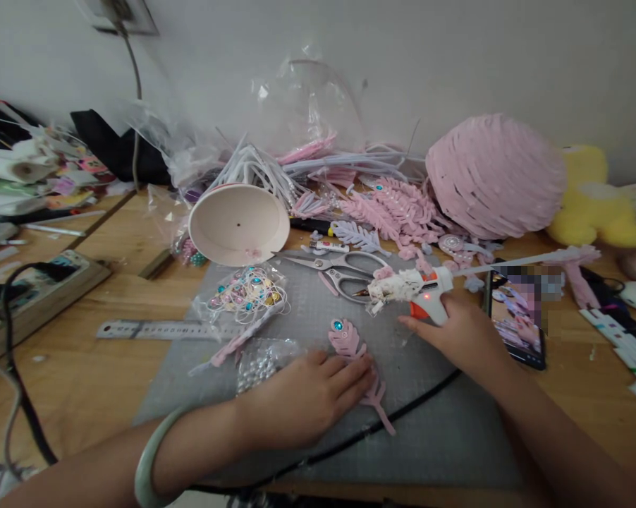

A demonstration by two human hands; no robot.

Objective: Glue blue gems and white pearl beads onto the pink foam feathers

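Observation:
My right hand (466, 331) is wrapped round the handle of a white hot glue gun (435, 298) with an orange trigger and a lit red light. Its nozzle points left, above the mat, and a long glue stick (500, 264) sticks out of the back. Under the fingers of my left hand (326, 384) a pink pipe-cleaner feather (346, 340) is held down on the grey cutting mat (429, 430). A blue gem (338, 325) sits near the feather's tip, and its middle is hidden by my fingers. Silvery beads in a clear bag (259, 363) lie beside my left hand.
Scissors (318, 262), a steel ruler (154, 329) and a bag of strings and gems (249, 293) lie around the mat. Behind stand a cream bowl (238, 224), pink feathers (386, 212) and a pink ball (495, 176). A phone (516, 317) rests right; a black cable (402, 409) crosses the mat.

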